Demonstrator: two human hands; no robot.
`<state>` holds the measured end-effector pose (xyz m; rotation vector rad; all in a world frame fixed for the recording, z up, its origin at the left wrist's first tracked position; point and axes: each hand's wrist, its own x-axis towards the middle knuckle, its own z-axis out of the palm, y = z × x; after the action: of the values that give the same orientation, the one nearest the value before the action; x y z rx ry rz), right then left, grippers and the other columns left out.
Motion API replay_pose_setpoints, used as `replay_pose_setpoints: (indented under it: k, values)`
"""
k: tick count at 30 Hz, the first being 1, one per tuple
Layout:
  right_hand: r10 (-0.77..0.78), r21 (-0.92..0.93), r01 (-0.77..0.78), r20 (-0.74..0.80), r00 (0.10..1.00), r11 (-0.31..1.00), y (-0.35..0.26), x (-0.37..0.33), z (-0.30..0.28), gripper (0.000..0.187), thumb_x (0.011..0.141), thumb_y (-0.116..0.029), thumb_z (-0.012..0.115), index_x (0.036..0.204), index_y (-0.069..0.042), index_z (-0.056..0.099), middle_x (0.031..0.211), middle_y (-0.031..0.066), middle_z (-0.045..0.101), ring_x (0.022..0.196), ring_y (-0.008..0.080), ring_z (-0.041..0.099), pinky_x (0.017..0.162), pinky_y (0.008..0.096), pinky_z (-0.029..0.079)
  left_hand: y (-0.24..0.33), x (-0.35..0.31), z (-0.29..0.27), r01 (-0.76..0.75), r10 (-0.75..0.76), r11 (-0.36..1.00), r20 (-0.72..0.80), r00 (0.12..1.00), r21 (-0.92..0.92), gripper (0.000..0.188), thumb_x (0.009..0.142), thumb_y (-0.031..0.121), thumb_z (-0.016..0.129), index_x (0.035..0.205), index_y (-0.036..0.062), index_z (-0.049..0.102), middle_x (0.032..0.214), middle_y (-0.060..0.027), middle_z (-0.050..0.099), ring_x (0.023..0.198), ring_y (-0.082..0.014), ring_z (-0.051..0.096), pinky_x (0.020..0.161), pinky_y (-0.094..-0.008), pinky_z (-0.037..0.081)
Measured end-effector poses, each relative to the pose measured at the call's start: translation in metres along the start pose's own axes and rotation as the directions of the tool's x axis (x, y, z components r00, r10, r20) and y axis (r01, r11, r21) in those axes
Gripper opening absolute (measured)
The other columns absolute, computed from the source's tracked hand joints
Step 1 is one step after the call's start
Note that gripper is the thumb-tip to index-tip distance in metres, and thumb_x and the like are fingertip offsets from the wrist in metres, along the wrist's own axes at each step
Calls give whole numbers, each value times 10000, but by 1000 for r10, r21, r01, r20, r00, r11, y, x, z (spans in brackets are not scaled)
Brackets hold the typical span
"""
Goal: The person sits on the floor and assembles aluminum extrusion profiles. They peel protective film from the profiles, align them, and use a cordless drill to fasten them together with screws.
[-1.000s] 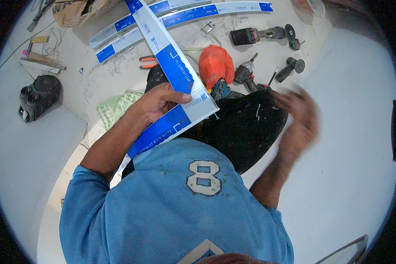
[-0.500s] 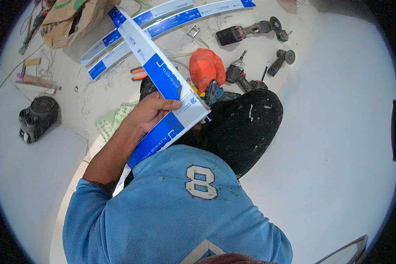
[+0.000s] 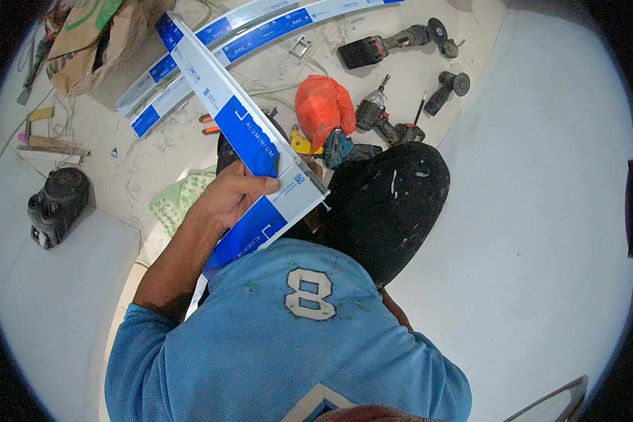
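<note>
My left hand point(image 3: 235, 193) is closed around an aluminium profile with blue and white protective film, its thumb lying on top near a corner. There one long strip point(image 3: 221, 98) running to the far left meets a second strip point(image 3: 250, 235) slanting back toward my blue shirt. A small screw point(image 3: 326, 206) sticks out by the corner's right edge. Of my right arm, a bit of forearm point(image 3: 397, 309) shows beside my shirt. My right hand is mostly hidden under the profile and between my knees, so its fingers cannot be read.
Two more film-covered profiles point(image 3: 271, 35) lie on the floor ahead. An angle grinder point(image 3: 394, 46), a cordless driver point(image 3: 380, 116), another small grinder point(image 3: 446, 93) and an orange-red bag point(image 3: 323, 105) are ahead right. Orange-handled pliers point(image 3: 209, 125) lie near my knee; a black charger-like block point(image 3: 60, 204) sits left.
The joined profiles have shifted slightly left and toward me, with my left hand still on them. A piece of my right forearm has come into sight beside my shirt.
</note>
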<state>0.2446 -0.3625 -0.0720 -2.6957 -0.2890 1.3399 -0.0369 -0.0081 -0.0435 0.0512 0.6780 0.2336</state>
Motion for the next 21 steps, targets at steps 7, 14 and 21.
replay_pose_setpoints:
  k: [7, 14, 21]
  values:
    - [-26, 42, 25, 5, 1000, 999, -13, 1, -3, 374, 1112, -285, 593, 1355, -14, 676, 1412, 168, 678, 1317, 311, 627, 1157, 484, 475, 6, -6, 4, 9, -8, 1000, -56, 998, 14, 577, 841, -7, 831, 1374, -35, 614, 1279, -188, 739, 1174, -325, 752, 1093, -482, 582]
    - [-47, 75, 47, -2, 999, 996, -22, 2, -6, 366, 1110, -274, 599, 1345, -7, 680, 1384, 165, 693, 1293, 306, 642, 1144, 479, 488, 13, -9, 16, -2, 17, 988, -93, 996, 156, 777, 812, 146, 881, 1477, -60, 537, 1301, -199, 733, 1167, -339, 749, 1089, -482, 586]
    - [-58, 53, 59, -18, 998, 997, -9, -4, 0, 358, 1107, -263, 604, 1335, 0, 685, 1357, 162, 707, 1269, 301, 657, 1132, 474, 501, 10, -3, -1, 23, -15, 987, -55, 998, 157, 717, 857, 138, 848, 1477, -60, 545, 1323, -216, 724, 1170, -351, 750, 1079, -485, 596]
